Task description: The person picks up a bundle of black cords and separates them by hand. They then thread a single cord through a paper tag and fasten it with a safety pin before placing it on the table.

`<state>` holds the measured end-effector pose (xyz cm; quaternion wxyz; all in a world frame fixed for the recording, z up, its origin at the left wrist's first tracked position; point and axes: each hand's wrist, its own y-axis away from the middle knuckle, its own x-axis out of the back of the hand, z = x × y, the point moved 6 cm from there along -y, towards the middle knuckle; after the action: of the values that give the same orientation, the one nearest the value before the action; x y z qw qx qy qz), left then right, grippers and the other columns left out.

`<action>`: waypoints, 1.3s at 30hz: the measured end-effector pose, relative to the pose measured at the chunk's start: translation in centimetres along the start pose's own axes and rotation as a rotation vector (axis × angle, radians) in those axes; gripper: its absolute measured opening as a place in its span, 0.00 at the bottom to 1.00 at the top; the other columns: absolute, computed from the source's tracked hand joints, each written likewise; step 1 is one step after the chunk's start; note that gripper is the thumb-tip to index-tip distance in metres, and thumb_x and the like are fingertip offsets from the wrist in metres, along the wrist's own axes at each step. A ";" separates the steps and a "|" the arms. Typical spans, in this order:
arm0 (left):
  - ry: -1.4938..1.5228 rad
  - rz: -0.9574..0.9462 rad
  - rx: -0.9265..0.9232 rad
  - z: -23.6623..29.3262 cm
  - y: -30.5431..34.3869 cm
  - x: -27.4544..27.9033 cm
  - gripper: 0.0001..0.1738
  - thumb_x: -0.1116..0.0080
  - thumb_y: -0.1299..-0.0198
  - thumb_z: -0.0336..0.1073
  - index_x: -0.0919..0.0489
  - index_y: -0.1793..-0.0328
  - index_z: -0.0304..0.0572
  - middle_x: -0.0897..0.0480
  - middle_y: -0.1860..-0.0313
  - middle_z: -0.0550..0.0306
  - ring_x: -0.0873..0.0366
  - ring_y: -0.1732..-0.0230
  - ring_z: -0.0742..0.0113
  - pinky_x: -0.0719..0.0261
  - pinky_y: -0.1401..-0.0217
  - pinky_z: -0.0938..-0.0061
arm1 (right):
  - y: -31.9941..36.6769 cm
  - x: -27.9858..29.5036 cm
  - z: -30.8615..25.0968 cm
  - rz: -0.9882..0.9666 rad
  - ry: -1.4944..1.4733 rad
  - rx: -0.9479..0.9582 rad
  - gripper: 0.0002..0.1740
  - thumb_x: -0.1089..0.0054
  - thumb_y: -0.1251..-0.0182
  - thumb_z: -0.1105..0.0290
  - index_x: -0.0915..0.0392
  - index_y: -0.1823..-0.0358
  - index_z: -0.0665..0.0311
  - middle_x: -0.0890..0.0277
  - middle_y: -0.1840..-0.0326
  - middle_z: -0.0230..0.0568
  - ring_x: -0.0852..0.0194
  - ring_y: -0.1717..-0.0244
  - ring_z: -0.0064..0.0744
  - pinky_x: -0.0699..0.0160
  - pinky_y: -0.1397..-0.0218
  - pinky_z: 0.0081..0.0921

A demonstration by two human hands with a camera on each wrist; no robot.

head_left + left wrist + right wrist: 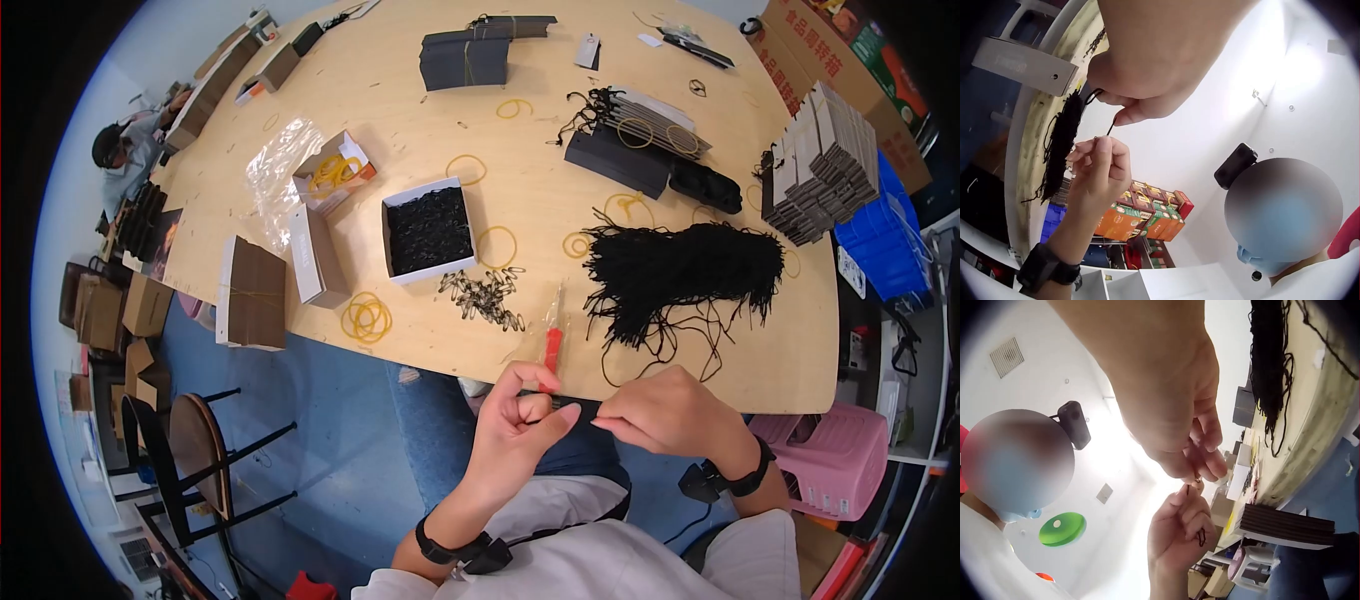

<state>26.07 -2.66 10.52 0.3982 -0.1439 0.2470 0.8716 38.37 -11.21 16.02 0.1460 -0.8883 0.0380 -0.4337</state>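
Note:
Close together at the table's near edge, both hands are raised in the head view. My left hand [520, 428] pinches a thin black cord [1111, 127], part of which loops out beside its fingers. My right hand [672, 418] meets it with thumb and fingertips, pinching the same cord's other part, mostly hidden by the fingers. A tiny shiny bit shows at the right fingertips in the right wrist view. Beyond the hands lie a bundle of black cords [690, 270], a pile of small pear-shaped pins [483, 297], and a red-handled tool [552, 350] in clear plastic.
A white box of black pins [430, 272] stands mid-table, near an open box of yellow rubber bands [335, 172]. Stacks of dark cards [463, 62] and grey tags [825, 165] sit farther out. A chair [200, 450] is at left; another person [125, 150] works far left.

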 end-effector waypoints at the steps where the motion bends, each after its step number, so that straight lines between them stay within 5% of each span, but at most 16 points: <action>1: -0.023 -0.014 -0.018 0.2 0.4 -0.1 0.15 0.40 0.42 0.20 0.30 0.54 0.42 0.43 0.84 0.78 0.48 0.82 0.89 0.39 0.77 0.89 | 0.2 0.0 -0.2 -0.026 -0.015 0.025 0.09 0.31 0.45 0.70 0.25 0.72 0.59 0.27 0.81 0.32 0.26 0.82 0.31 0.28 0.80 0.26; 3: -0.045 -0.029 -0.037 0.1 0.8 -0.1 0.14 0.40 0.42 0.19 0.30 0.54 0.42 0.42 0.84 0.77 0.48 0.82 0.88 0.36 0.76 0.89 | 0.3 0.3 -0.5 -0.015 -0.044 0.036 0.08 0.31 0.45 0.71 0.24 0.71 0.59 0.27 0.80 0.32 0.26 0.82 0.30 0.28 0.80 0.26; 5: -0.108 -0.102 -0.150 0.4 1.3 -0.3 0.13 0.40 0.39 0.22 0.30 0.53 0.41 0.47 0.83 0.76 0.53 0.81 0.87 0.54 0.77 0.86 | 0.5 0.4 -0.8 -0.003 -0.072 0.046 0.08 0.31 0.45 0.71 0.24 0.71 0.59 0.27 0.80 0.32 0.27 0.83 0.30 0.29 0.80 0.25; 6: -0.107 -0.103 -0.151 0.6 1.2 -0.2 0.13 0.40 0.39 0.22 0.30 0.53 0.41 0.47 0.83 0.76 0.53 0.81 0.87 0.54 0.77 0.86 | 0.6 0.2 -0.2 -0.022 -0.208 -0.060 0.08 0.30 0.45 0.72 0.24 0.70 0.59 0.27 0.80 0.32 0.26 0.83 0.28 0.29 0.80 0.24; 12: -0.566 -0.136 -0.295 2.3 2.2 -0.3 0.04 0.40 0.38 0.25 0.24 0.59 0.35 0.30 0.77 0.67 0.40 0.79 0.83 0.41 0.76 0.85 | 1.0 0.0 0.2 -0.016 -0.436 -0.197 0.08 0.30 0.44 0.72 0.23 0.67 0.61 0.25 0.79 0.33 0.24 0.82 0.23 0.29 0.79 0.21; 14: -0.710 -0.144 -0.407 2.8 2.4 -0.2 0.04 0.41 0.37 0.27 0.24 0.64 0.34 0.22 0.74 0.61 0.25 0.75 0.77 0.25 0.67 0.81 | 1.0 0.4 0.0 -0.012 -0.405 -0.180 0.08 0.30 0.44 0.72 0.23 0.66 0.61 0.24 0.79 0.33 0.24 0.82 0.23 0.28 0.78 0.20; 17: -0.693 -0.155 -0.341 2.4 2.7 0.4 0.03 0.42 0.36 0.26 0.23 0.62 0.32 0.19 0.68 0.54 0.18 0.69 0.70 0.22 0.63 0.79 | 1.1 0.6 0.0 -0.013 -0.406 -0.196 0.08 0.30 0.44 0.72 0.22 0.66 0.62 0.24 0.78 0.34 0.24 0.82 0.22 0.28 0.78 0.19; 21: -0.593 -0.124 -0.341 2.4 3.1 0.3 0.02 0.42 0.37 0.26 0.21 0.61 0.35 0.18 0.68 0.56 0.22 0.69 0.76 0.25 0.69 0.83 | 1.3 0.5 0.0 -0.024 -0.480 -0.209 0.09 0.29 0.44 0.72 0.22 0.66 0.62 0.23 0.77 0.35 0.24 0.82 0.23 0.29 0.78 0.19; 24: -0.647 -0.099 -0.333 2.8 3.3 0.5 0.02 0.40 0.39 0.25 0.20 0.61 0.36 0.17 0.65 0.55 0.18 0.66 0.70 0.22 0.66 0.79 | 1.2 0.6 -0.2 -0.042 -0.448 -0.183 0.09 0.29 0.44 0.72 0.22 0.66 0.62 0.22 0.75 0.35 0.23 0.80 0.25 0.29 0.78 0.20; 26: -0.894 -0.122 -0.691 4.7 3.9 -0.8 0.05 0.38 0.46 0.23 0.20 0.62 0.36 0.16 0.64 0.55 0.17 0.65 0.62 0.19 0.63 0.74 | 1.2 0.5 -0.3 -0.045 -0.411 -0.160 0.08 0.29 0.45 0.72 0.22 0.67 0.62 0.21 0.74 0.34 0.23 0.79 0.26 0.29 0.77 0.20; 29: -1.043 -0.094 -0.796 5.5 4.6 -1.0 0.10 0.36 0.53 0.22 0.19 0.62 0.37 0.15 0.65 0.55 0.17 0.63 0.57 0.19 0.62 0.71 | 1.1 0.8 -0.7 0.061 -0.386 -0.069 0.07 0.30 0.46 0.73 0.21 0.69 0.62 0.21 0.73 0.33 0.23 0.77 0.30 0.28 0.75 0.22; 39: -1.277 0.022 -0.844 4.7 4.8 -0.5 0.08 0.35 0.56 0.25 0.20 0.68 0.43 0.17 0.69 0.62 0.18 0.63 0.65 0.21 0.62 0.72 | 0.8 0.5 -1.4 0.033 -0.258 -0.059 0.07 0.32 0.47 0.75 0.24 0.72 0.63 0.26 0.75 0.35 0.26 0.77 0.35 0.28 0.76 0.28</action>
<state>22.46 -3.12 16.24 0.3664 0.2505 -0.3837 0.8098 37.64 -12.40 17.02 0.1308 -0.9399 0.0463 -0.3121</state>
